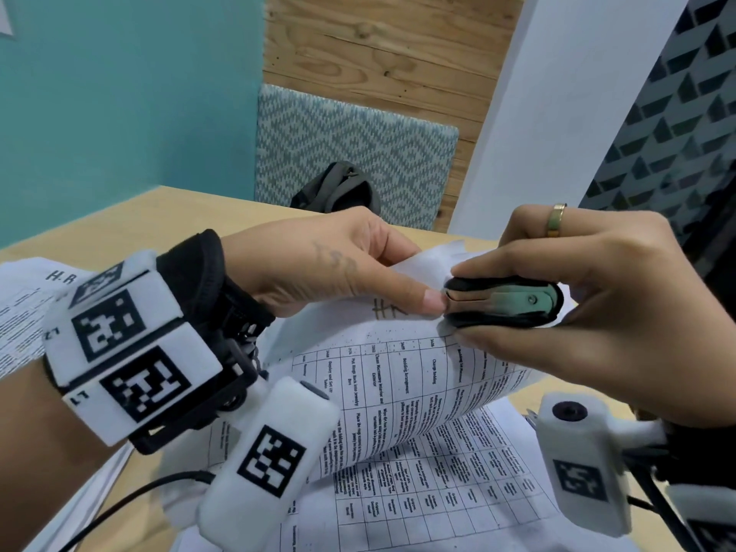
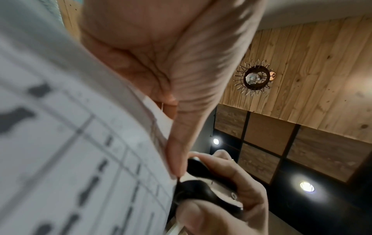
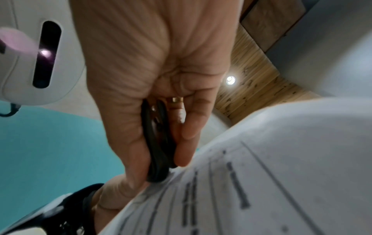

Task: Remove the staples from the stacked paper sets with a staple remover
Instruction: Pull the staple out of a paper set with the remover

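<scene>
On my feed, the wooden counter [image 1: 167,211] carries printed paper sets [image 1: 450,488] laid flat. Above them a stapled paper set [image 1: 402,376] is lifted and bowed, its top corner pinched by my left hand [image 1: 330,264], thumb pressed on the sheet. My right hand [image 1: 577,296] squeezes a black staple remover [image 1: 504,302] between thumb and fingers, jaws closed at that corner, touching the left thumb tip. A gold ring [image 1: 555,221] shows on one finger.

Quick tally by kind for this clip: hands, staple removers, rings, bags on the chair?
hands: 2, left hand and right hand
staple remover: 1
ring: 1
bag: 1
Total: 5
</scene>
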Demonstrator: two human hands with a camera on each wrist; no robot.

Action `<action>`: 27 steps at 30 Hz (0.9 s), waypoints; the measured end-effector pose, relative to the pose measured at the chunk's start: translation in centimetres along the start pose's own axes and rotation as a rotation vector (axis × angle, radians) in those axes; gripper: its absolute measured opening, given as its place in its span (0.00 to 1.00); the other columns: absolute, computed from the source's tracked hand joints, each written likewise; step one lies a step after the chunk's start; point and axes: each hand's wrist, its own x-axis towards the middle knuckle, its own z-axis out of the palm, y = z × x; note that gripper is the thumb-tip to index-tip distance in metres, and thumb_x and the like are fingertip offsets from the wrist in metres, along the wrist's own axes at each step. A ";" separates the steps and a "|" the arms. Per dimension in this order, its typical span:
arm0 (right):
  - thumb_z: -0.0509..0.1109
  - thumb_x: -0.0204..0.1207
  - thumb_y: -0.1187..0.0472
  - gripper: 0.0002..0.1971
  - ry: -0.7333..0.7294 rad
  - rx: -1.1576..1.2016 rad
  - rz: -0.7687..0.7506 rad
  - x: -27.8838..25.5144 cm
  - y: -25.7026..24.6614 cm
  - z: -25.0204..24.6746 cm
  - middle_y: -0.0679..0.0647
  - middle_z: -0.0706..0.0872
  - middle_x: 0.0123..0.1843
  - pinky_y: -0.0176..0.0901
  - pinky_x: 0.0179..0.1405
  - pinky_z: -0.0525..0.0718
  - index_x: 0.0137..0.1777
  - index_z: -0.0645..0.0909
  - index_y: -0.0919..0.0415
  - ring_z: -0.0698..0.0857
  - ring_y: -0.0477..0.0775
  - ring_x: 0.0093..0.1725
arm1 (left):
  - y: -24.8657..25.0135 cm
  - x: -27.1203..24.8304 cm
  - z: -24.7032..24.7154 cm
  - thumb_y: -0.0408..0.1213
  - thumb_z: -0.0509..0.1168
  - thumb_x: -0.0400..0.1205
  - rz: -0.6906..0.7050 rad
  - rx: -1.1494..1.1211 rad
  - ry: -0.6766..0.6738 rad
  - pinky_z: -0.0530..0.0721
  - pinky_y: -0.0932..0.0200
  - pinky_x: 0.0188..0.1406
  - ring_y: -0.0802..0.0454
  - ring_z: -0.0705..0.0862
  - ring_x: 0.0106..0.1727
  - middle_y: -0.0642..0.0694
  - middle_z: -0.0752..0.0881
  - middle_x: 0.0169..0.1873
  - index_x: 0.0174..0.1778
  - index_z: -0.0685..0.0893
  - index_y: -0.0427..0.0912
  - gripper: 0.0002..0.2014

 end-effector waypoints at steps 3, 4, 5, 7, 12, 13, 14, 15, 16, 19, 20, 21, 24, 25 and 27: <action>0.81 0.59 0.54 0.13 0.017 0.078 0.032 0.1 -0.1 -0.5 0.55 0.81 0.31 0.35 0.28 0.74 0.43 0.89 0.58 0.79 0.50 0.29 | 0.0 -0.1 0.0 0.28 0.69 0.67 0.032 -0.003 -0.008 0.83 0.68 0.30 0.54 0.88 0.31 0.41 0.90 0.34 0.43 0.88 0.31 0.10; 0.80 0.59 0.52 0.14 0.024 0.115 0.039 0.1 0.0 -0.5 0.55 0.81 0.31 0.36 0.28 0.75 0.44 0.89 0.56 0.79 0.50 0.30 | 0.0 -0.1 0.0 0.28 0.69 0.68 0.041 -0.004 -0.011 0.83 0.67 0.31 0.53 0.88 0.31 0.41 0.90 0.34 0.44 0.88 0.31 0.10; 0.79 0.59 0.50 0.15 0.032 0.149 0.051 0.1 0.1 -0.6 0.54 0.82 0.31 0.39 0.28 0.75 0.44 0.89 0.55 0.80 0.51 0.30 | -0.1 -0.1 0.1 0.28 0.69 0.69 0.051 -0.010 -0.019 0.83 0.67 0.32 0.53 0.88 0.32 0.41 0.90 0.35 0.45 0.88 0.32 0.10; 0.78 0.58 0.48 0.16 0.052 0.203 0.066 0.0 0.3 -0.7 0.54 0.82 0.32 0.43 0.28 0.76 0.45 0.88 0.53 0.81 0.52 0.30 | 0.0 -0.1 0.4 0.27 0.69 0.71 0.070 -0.027 -0.031 0.83 0.68 0.32 0.54 0.88 0.32 0.42 0.90 0.34 0.43 0.89 0.34 0.07; 0.80 0.56 0.49 0.16 0.060 0.271 0.078 0.1 0.6 -0.8 0.53 0.82 0.32 0.36 0.30 0.75 0.45 0.88 0.52 0.81 0.49 0.32 | 0.1 0.0 1.1 0.30 0.67 0.69 0.118 -0.012 0.016 0.80 0.72 0.29 0.59 0.85 0.28 0.48 0.88 0.28 0.34 0.88 0.40 0.04; 0.80 0.56 0.49 0.17 0.058 0.288 0.084 0.1 0.7 -0.9 0.52 0.82 0.31 0.34 0.31 0.75 0.45 0.88 0.53 0.80 0.49 0.32 | 0.1 0.0 1.0 0.31 0.68 0.69 0.116 -0.003 0.015 0.80 0.72 0.29 0.59 0.86 0.28 0.48 0.88 0.29 0.35 0.88 0.40 0.04; 0.81 0.56 0.50 0.16 0.061 0.306 0.092 0.1 0.9 -1.0 0.51 0.83 0.31 0.33 0.32 0.74 0.44 0.88 0.54 0.80 0.48 0.33 | 0.1 0.0 0.8 0.31 0.68 0.69 0.113 0.008 0.017 0.80 0.71 0.30 0.58 0.86 0.29 0.47 0.89 0.31 0.36 0.88 0.39 0.04; 0.81 0.57 0.51 0.16 0.071 0.322 0.103 0.0 1.0 -1.3 0.50 0.83 0.31 0.30 0.33 0.74 0.44 0.88 0.55 0.80 0.46 0.33 | 0.1 -0.1 0.6 0.31 0.69 0.70 0.106 0.017 0.021 0.81 0.71 0.31 0.57 0.86 0.30 0.45 0.89 0.32 0.38 0.89 0.38 0.04; 0.81 0.58 0.53 0.15 0.087 0.338 0.112 -0.1 1.1 -1.7 0.48 0.84 0.31 0.28 0.34 0.73 0.44 0.88 0.56 0.81 0.44 0.33 | 0.1 -0.1 0.3 0.30 0.71 0.71 0.096 0.022 0.022 0.82 0.70 0.31 0.56 0.87 0.31 0.44 0.90 0.34 0.39 0.89 0.39 0.03; 0.81 0.57 0.58 0.14 0.116 0.322 0.134 -0.3 0.9 -2.9 0.41 0.84 0.31 0.20 0.32 0.71 0.43 0.88 0.59 0.81 0.40 0.32 | 0.3 -0.4 -0.1 0.30 0.72 0.71 0.054 0.034 0.005 0.85 0.64 0.30 0.51 0.88 0.32 0.41 0.90 0.35 0.39 0.90 0.41 0.04; 0.81 0.55 0.59 0.14 0.103 0.294 0.136 -0.3 0.7 -3.1 0.40 0.84 0.31 0.19 0.32 0.71 0.42 0.88 0.59 0.82 0.39 0.33 | 0.3 -0.4 0.0 0.31 0.70 0.70 0.045 0.026 -0.004 0.85 0.64 0.29 0.51 0.88 0.31 0.42 0.90 0.34 0.38 0.90 0.40 0.05; 0.82 0.55 0.58 0.14 0.080 0.271 0.133 -0.3 0.6 -3.2 0.41 0.84 0.31 0.20 0.32 0.72 0.42 0.88 0.58 0.82 0.40 0.33 | 0.4 -0.4 0.1 0.30 0.68 0.71 0.044 0.011 -0.014 0.85 0.66 0.29 0.53 0.88 0.30 0.43 0.90 0.33 0.38 0.90 0.40 0.05; 0.83 0.55 0.51 0.15 -0.028 0.231 0.130 -0.3 0.4 -2.6 0.46 0.84 0.33 0.28 0.32 0.76 0.42 0.89 0.52 0.83 0.44 0.33 | 0.3 -0.3 0.3 0.30 0.65 0.74 0.051 0.011 -0.007 0.81 0.73 0.30 0.60 0.87 0.29 0.49 0.90 0.30 0.38 0.86 0.35 0.05; 0.82 0.54 0.50 0.15 -0.065 0.218 0.133 -0.2 0.4 -2.3 0.47 0.83 0.32 0.29 0.32 0.76 0.42 0.90 0.53 0.83 0.45 0.33 | 0.3 -0.3 0.4 0.31 0.65 0.75 0.053 0.020 0.012 0.81 0.74 0.31 0.62 0.87 0.29 0.51 0.90 0.30 0.38 0.86 0.35 0.05; 0.82 0.53 0.52 0.15 -0.126 0.168 0.139 -0.3 0.4 -1.6 0.45 0.82 0.31 0.31 0.31 0.76 0.41 0.91 0.54 0.83 0.45 0.33 | 0.2 -0.1 0.3 0.30 0.65 0.76 0.049 0.023 0.070 0.81 0.74 0.31 0.62 0.86 0.29 0.51 0.90 0.30 0.38 0.86 0.35 0.05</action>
